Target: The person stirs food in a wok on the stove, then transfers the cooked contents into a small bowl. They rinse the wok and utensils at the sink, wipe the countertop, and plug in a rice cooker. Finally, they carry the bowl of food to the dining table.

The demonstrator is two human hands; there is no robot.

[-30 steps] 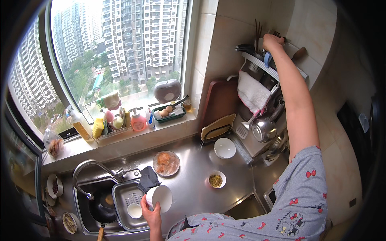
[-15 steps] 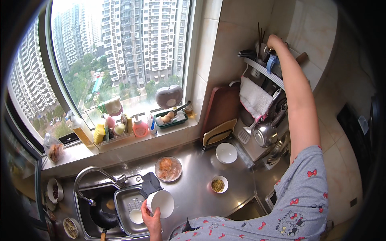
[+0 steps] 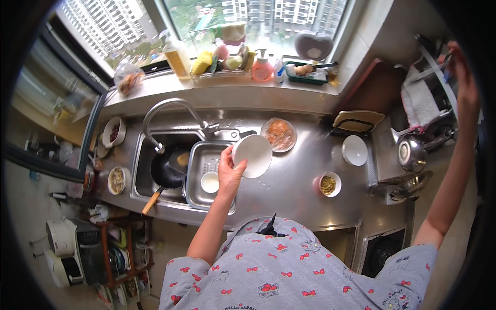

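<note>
While the left hand (image 3: 229, 173) grips a white bowl (image 3: 253, 155) by its rim, fingers closed on the near edge, the bowl sits tilted just above the steel counter (image 3: 294, 191), at the right edge of the sink (image 3: 142, 175). At 9 o'clock from the bowl, a steel basin (image 3: 204, 155) holds a small white cup (image 3: 210, 182); further along 9 o'clock lies a dark pan (image 3: 166, 173) with a wooden handle. Risk: the one-sided hold on a possibly wet rim could let the bowl slip and strike the counter or basin. At 3 o'clock stand a small bowl of chopped food (image 3: 329, 184) and an empty white bowl (image 3: 354, 150); at 1 o'clock, a plate of food (image 3: 279, 134). The right hand (image 3: 462, 70) reaches far to 2 o'clock at a dish rack (image 3: 429, 88); its grip cannot be determined. A kettle (image 3: 412, 152) stands below it. Bottles line the window sill (image 3: 217, 85) at 12 o'clock, with tower blocks beyond the glass.
</note>
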